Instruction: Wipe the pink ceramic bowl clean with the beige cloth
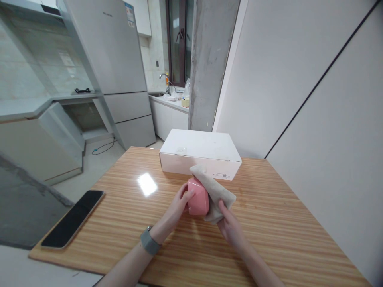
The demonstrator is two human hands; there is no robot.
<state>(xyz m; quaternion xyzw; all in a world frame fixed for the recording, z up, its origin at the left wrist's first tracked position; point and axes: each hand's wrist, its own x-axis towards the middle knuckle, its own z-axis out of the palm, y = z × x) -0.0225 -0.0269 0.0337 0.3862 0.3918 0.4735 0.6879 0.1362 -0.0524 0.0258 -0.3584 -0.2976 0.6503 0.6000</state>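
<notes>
A glossy pink object (198, 199) with rounded corners, like a small cup or box, is held above the wooden table. My left hand (181, 202) grips its left side, thumb on the near face. In my right hand (228, 223) is a light grey cloth (218, 191), pinched between thumb and fingers. The cloth lies against the pink object's right side and its upper corner sticks up past it. The fingers of my right hand are partly hidden behind the cloth. What the pink object's far side looks like is hidden.
A white cardboard box (200, 145) stands at the table's far edge, just beyond my hands. A dark-screened phone or tablet (73, 219) lies at the left edge of the wooden table (269, 223). A white wall (299, 79) borders the right side; a fridge (119, 59) stands behind.
</notes>
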